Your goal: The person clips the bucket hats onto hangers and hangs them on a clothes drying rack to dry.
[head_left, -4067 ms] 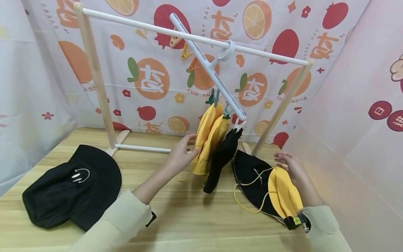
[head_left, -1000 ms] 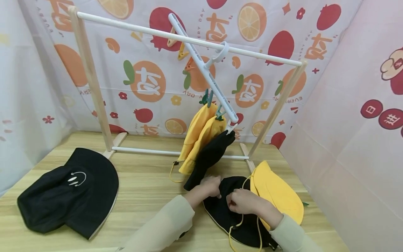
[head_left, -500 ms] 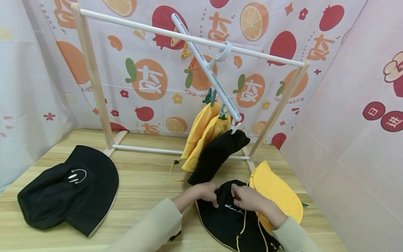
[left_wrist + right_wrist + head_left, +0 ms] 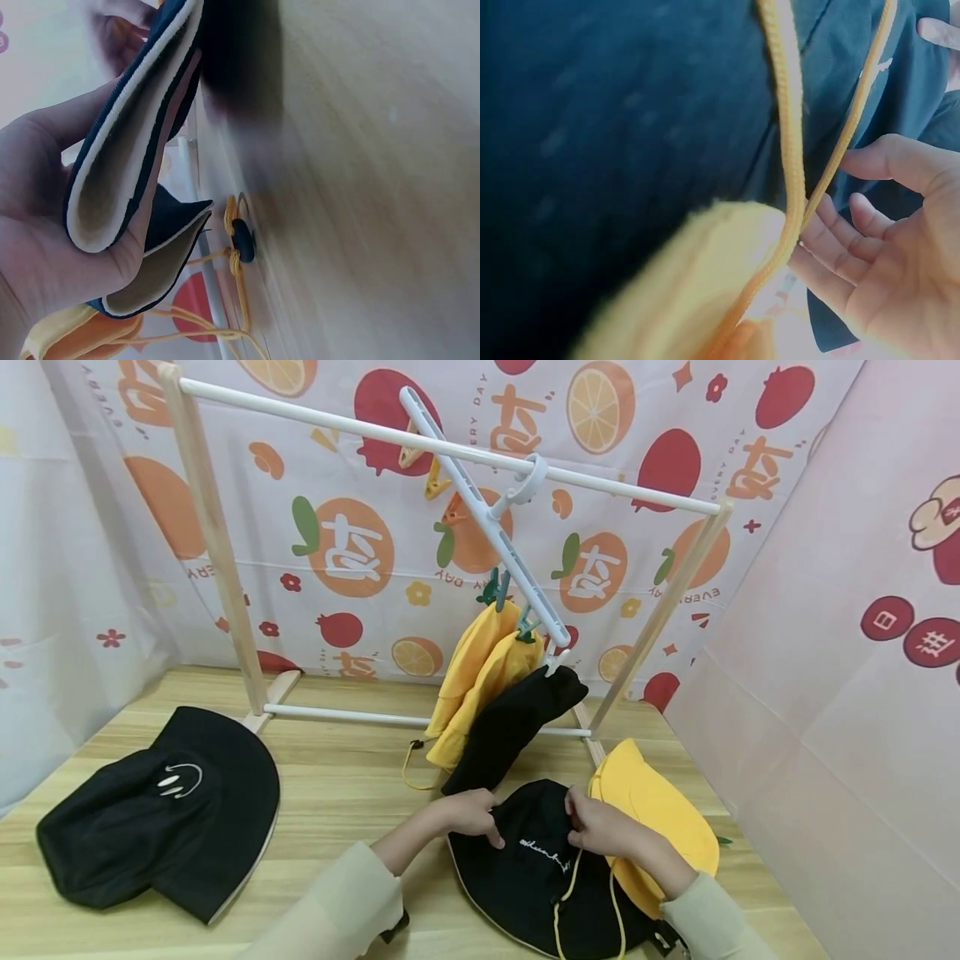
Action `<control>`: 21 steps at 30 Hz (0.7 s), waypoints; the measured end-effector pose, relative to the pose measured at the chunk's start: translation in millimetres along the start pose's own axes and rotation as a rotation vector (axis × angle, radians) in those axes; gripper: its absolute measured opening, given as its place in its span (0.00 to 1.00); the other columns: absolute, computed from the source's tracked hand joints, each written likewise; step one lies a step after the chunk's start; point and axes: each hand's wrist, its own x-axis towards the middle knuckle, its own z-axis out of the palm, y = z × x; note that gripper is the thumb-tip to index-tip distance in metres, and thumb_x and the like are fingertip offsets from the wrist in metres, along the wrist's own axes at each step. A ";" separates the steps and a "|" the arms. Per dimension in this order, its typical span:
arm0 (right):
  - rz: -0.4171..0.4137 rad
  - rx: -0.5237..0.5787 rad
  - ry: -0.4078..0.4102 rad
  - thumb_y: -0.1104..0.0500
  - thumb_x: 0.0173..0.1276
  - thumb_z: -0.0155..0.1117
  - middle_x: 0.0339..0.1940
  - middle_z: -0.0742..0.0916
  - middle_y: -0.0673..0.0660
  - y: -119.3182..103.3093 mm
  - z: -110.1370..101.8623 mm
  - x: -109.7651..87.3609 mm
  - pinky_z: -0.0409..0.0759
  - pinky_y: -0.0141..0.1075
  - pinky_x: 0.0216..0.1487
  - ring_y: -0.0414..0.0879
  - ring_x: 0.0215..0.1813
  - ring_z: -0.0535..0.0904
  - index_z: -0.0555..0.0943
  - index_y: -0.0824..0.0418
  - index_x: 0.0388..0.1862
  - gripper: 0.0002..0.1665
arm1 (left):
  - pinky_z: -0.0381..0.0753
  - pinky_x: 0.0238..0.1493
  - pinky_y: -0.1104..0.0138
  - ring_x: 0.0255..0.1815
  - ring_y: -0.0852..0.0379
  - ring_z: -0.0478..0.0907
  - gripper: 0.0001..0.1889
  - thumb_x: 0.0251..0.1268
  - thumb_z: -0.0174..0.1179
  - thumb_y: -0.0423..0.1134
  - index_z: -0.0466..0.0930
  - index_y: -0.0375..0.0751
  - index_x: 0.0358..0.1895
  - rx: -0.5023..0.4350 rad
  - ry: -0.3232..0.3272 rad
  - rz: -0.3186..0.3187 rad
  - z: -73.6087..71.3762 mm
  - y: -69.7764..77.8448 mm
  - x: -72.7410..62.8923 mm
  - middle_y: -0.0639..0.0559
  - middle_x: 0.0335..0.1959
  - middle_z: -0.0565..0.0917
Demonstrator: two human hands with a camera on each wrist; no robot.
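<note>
A black bucket hat (image 4: 525,893) with white script and a yellow cord (image 4: 564,902) lies at the table's front. My left hand (image 4: 467,818) grips its left side; in the left wrist view, folded black fabric with a cream lining (image 4: 112,172) sits between thumb and fingers. At the hat's right side is my right hand (image 4: 603,828). In the right wrist view its thumb touches the dark cloth, its fingers are loosely bent and the palm faces the camera. A yellow hat (image 4: 660,810) lies beside the right hand, partly against the black one.
A wooden rack (image 4: 212,527) with a white rail (image 4: 337,423) bears a slanted light-blue hanger (image 4: 491,527). Two yellow hats (image 4: 480,677) and a black hat (image 4: 513,727) hang clipped from it, just behind my hands. A black cap (image 4: 150,818) with a smiley lies left.
My left hand left the hanging yellow hats for the black bucket hat, which came forward and left. The yellow hat now lies to its right. Lately both hands shifted slightly left with the bucket hat.
</note>
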 end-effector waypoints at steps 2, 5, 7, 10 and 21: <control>-0.004 0.028 0.000 0.67 0.56 0.62 0.24 0.71 0.50 0.2 -0.8 0.9 0.67 0.33 0.25 0.41 0.22 0.67 0.64 0.62 0.39 0.17 | 0.66 0.56 0.55 0.57 0.44 0.67 0.29 0.46 0.68 0.30 0.71 0.28 0.57 -0.018 0.014 0.018 -1.6 -1.1 -3.7 0.39 0.56 0.72; -0.006 0.029 0.019 0.66 0.56 0.64 0.27 0.71 0.51 0.7 -0.6 1.7 0.68 0.34 0.27 0.42 0.26 0.68 0.65 0.64 0.43 0.20 | 0.66 0.55 0.54 0.56 0.44 0.68 0.27 0.46 0.67 0.29 0.73 0.28 0.55 -0.043 0.025 0.044 -3.1 -2.4 -9.1 0.40 0.54 0.74; 0.007 0.021 0.034 0.64 0.56 0.66 0.31 0.71 0.53 0.8 0.1 2.2 0.70 0.36 0.30 0.43 0.30 0.69 0.65 0.64 0.47 0.23 | 0.66 0.56 0.53 0.57 0.42 0.67 0.27 0.47 0.67 0.29 0.73 0.28 0.55 -0.056 0.029 0.050 -3.9 -3.8 -13.3 0.39 0.55 0.73; 0.052 0.026 0.059 0.62 0.56 0.68 0.38 0.73 0.57 -0.5 0.9 2.7 0.72 0.41 0.36 0.46 0.36 0.72 0.64 0.65 0.52 0.29 | 0.65 0.56 0.51 0.59 0.41 0.66 0.27 0.47 0.67 0.28 0.73 0.28 0.55 -0.060 0.036 0.067 -5.9 -6.5 -19.9 0.38 0.56 0.72; 0.134 0.074 0.060 0.61 0.58 0.67 0.51 0.75 0.65 -2.3 1.7 2.3 0.73 0.45 0.39 0.47 0.36 0.75 0.62 0.68 0.61 0.36 | 0.73 0.39 0.67 0.32 0.63 0.72 0.11 0.48 0.66 0.27 0.81 0.41 0.35 0.044 0.015 0.297 -19.6 -11.9 -39.0 0.58 0.29 0.78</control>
